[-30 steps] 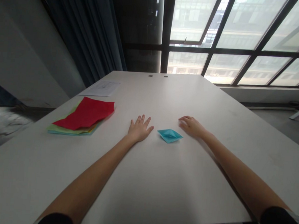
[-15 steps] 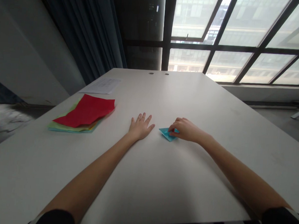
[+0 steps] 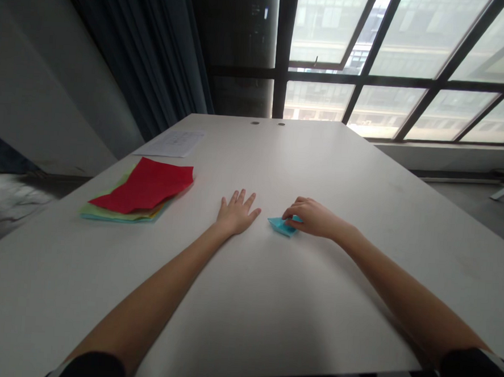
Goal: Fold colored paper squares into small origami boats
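A small light-blue folded paper (image 3: 280, 226), shaped like a little boat, rests on the white table (image 3: 245, 302) just right of centre. My right hand (image 3: 308, 216) is closed on its right side, with thumb and fingers pinching the paper and hiding part of it. To the left of the paper, and apart from it, my left hand (image 3: 235, 213) lies flat on the tabletop, palm down, fingers spread and holding nothing.
A stack of coloured paper with a red sheet (image 3: 150, 185) on top lies at the table's left. Behind it is a white printed sheet (image 3: 171, 143). Two round dark spots mark the far edge. A dark curtain (image 3: 145, 45) and windows stand beyond.
The blue folded paper has tilted slightly in my right hand, its lower point now less pronounced. My left hand has stayed in place.
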### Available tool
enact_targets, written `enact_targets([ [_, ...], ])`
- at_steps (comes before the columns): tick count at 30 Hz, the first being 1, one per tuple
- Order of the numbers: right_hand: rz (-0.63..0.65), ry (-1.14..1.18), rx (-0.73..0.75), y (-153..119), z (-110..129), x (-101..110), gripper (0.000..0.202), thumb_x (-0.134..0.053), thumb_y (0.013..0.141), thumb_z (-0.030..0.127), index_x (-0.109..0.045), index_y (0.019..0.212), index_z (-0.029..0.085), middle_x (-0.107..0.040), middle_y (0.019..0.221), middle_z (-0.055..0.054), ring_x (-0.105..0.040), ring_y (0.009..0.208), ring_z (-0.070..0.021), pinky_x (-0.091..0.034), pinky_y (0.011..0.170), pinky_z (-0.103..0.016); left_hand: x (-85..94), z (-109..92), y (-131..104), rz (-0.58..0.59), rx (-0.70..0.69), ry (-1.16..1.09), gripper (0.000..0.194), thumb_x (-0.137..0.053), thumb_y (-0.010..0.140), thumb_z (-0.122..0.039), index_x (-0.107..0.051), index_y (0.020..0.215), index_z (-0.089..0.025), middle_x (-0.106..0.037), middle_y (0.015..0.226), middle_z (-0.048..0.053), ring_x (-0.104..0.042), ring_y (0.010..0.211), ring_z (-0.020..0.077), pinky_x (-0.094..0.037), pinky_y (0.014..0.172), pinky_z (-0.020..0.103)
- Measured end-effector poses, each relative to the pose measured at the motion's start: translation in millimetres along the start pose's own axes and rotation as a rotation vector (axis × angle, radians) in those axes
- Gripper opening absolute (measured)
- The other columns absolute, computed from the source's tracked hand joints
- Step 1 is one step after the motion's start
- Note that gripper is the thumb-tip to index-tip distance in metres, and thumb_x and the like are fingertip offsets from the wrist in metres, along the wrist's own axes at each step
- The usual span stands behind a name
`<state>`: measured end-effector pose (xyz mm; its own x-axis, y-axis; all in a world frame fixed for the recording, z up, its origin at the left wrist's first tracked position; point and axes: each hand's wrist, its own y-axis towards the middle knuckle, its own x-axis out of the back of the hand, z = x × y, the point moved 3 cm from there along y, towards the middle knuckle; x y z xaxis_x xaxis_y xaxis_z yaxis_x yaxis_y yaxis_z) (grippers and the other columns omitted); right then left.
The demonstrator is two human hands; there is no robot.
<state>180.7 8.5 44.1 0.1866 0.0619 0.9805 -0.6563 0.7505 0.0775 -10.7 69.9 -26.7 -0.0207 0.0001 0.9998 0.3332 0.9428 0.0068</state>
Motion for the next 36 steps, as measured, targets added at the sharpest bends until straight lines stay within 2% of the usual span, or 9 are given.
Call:
enact_targets([
  [8, -0.031, 0.059, 0.02, -1.8, -1.4, 3.8, 0.02, -0.048, 0.081, 0.024, -0.065, 0.09, 0.02, -0.067, 0.081, -0.004, -0.055, 0.081, -0.0186, -0.041, 0.072, -0.029, 1.4, -0.3, -0.4, 0.007, -0.001, 0.012, 0.064, -0.01, 0.082, -0.06, -0.015, 0.137, -0.028, -0.015, 0.145, 0.009, -0.012, 0.132, 0.0282, -0.017, 0.099, 0.055],
  [13, -0.072, 0.084, -0.001, -3.1, -5.0, 8.4, 0.024, -0.045, 0.084, 0.031, -0.065, 0.091, 0.02, -0.067, 0.083, -0.005, -0.056, 0.083, -0.0187, -0.042, 0.075, -0.031, 2.5, -1.3, -1.2, 0.014, 0.009, 0.011, 0.064, -0.012, 0.083, -0.059, -0.016, 0.137, -0.027, -0.015, 0.145, 0.009, -0.012, 0.132, 0.0283, -0.017, 0.1, 0.054],
  [17, -0.189, 0.088, -0.09, -4.7, -27.9, 10.4, 0.033, -0.038, 0.087, 0.038, -0.06, 0.102, 0.02, -0.065, 0.1, -0.006, -0.055, 0.095, -0.0199, -0.04, 0.085, -0.034, 2.8, -1.4, -1.7, 0.007, 0.006, 0.013, 0.063, -0.012, 0.083, -0.059, -0.016, 0.137, -0.028, -0.016, 0.145, 0.009, -0.012, 0.132, 0.0284, -0.017, 0.099, 0.055],
  [20, -0.259, 0.016, -0.255, -10.4, -59.8, -1.0, 0.045, -0.03, 0.088, 0.043, -0.045, 0.123, 0.02, -0.054, 0.121, -0.008, -0.043, 0.116, -0.0229, -0.033, 0.096, -0.04, 2.6, -0.9, -1.3, 0.01, -0.001, 0.009, 0.063, -0.011, 0.083, -0.059, -0.016, 0.137, -0.028, -0.015, 0.145, 0.009, -0.012, 0.132, 0.0284, -0.018, 0.099, 0.055],
  [23, -0.17, -0.043, -0.463, -19.3, -90.0, -23.8, 0.058, -0.023, 0.087, 0.05, -0.019, 0.137, 0.022, -0.029, 0.141, -0.008, -0.022, 0.129, -0.029, -0.023, 0.1, -0.052, 2.5, -0.5, -0.6, 0.01, -0.007, 0.0, 0.064, -0.011, 0.083, -0.059, -0.015, 0.137, -0.028, -0.015, 0.145, 0.01, -0.012, 0.132, 0.0282, -0.017, 0.099, 0.055],
  [26, -0.044, -0.073, -0.537, -26.4, -103.9, -43.8, 0.062, -0.019, 0.085, 0.056, -0.009, 0.139, 0.026, -0.014, 0.146, -0.006, -0.01, 0.132, -0.0302, -0.013, 0.1, -0.059, 2.1, -0.1, -0.1, 0.007, -0.009, -0.005, 0.064, -0.01, 0.082, -0.06, -0.015, 0.137, -0.028, -0.014, 0.145, 0.01, -0.012, 0.132, 0.0283, -0.016, 0.099, 0.056],
  [30, 0.032, -0.082, -0.574, -29.6, -106.6, -54.1, 0.067, -0.015, 0.083, 0.061, -0.008, 0.139, 0.025, -0.011, 0.146, -0.008, -0.01, 0.132, -0.0288, -0.011, 0.101, -0.058, 2.3, 0.1, -0.7, 0.009, -0.006, 0.0, 0.064, -0.01, 0.082, -0.06, -0.015, 0.137, -0.028, -0.014, 0.145, 0.009, -0.012, 0.132, 0.0279, -0.016, 0.099, 0.055],
  [36, 0.04, -0.096, -0.573, -28.8, -106.9, -54.1, 0.067, -0.014, 0.083, 0.062, -0.013, 0.139, 0.024, -0.012, 0.146, -0.009, -0.012, 0.132, -0.0282, -0.013, 0.102, -0.056, 5.9, -1.7, -2.0, 0.019, 0.0, -0.005, 0.064, -0.011, 0.083, -0.059, -0.016, 0.137, -0.027, -0.014, 0.145, 0.01, -0.011, 0.132, 0.0278, -0.016, 0.1, 0.055],
])
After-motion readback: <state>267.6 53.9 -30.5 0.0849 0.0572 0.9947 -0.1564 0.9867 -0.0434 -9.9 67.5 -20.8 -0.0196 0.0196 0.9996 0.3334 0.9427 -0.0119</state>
